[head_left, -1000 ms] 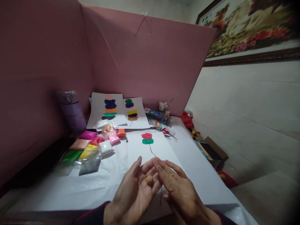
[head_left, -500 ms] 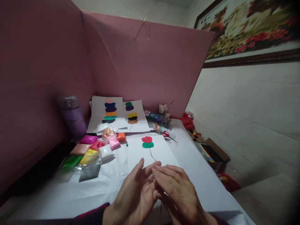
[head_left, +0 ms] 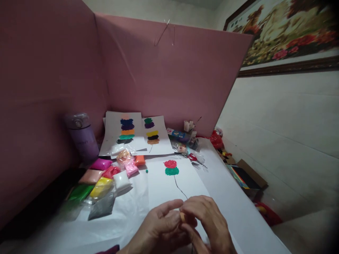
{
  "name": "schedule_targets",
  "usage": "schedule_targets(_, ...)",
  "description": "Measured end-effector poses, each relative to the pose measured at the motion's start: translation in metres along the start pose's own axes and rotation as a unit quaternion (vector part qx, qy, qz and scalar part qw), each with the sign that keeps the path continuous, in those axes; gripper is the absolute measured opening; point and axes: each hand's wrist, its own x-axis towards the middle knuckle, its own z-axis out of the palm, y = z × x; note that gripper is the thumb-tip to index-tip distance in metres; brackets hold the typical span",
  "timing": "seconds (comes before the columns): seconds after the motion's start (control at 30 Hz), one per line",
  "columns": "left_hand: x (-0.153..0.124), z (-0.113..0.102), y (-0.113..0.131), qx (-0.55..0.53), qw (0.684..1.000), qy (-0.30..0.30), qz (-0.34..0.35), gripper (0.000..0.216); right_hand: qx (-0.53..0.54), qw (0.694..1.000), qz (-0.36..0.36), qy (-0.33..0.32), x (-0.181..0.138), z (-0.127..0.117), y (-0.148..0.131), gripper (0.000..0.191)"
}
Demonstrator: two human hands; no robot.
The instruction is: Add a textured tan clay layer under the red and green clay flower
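A small light-orange lump of modelling clay (head_left: 182, 217) sits between the fingertips of both hands, low over the white paper. My left hand (head_left: 160, 225) is closed, its thumb pressed against the lump's left side. My right hand (head_left: 209, 220) curls round it from the right, thumb below and fingers above, partly covering it. Beneath and beyond the hands lies a sheet of paper (head_left: 157, 185) with a red patch (head_left: 170, 164), a green patch (head_left: 172, 171) below it and a thin dark line running down towards my hands.
Several coloured clay packets (head_left: 101, 187) lie at the left, near a purple bottle (head_left: 82, 139). Sheets with colour patches (head_left: 112, 123) lean at the back. Red-handled scissors (head_left: 192, 157) and a tiny green ball (head_left: 146, 171) are on the table. A pink partition (head_left: 164, 77) stands behind.
The palms, cupped together before, have parted. The fingers now pinch the orange clay, which shows more clearly. The camera view has shifted slightly.
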Motion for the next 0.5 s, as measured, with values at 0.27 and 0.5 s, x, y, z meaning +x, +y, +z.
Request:
schedule_targets(0.27,0.0,-0.001,0.005,0.075,0.996,0.021,0.035,0.041,0.007,0.998,0.054,-0.032,0.0,0.001,-0.001,0.032)
schedule_targets(0.5,-0.005,0.005,0.012,0.159,0.981,0.069,0.084,0.035,0.043,0.998,0.047,-0.015,0.007,-0.003,0.006,0.02)
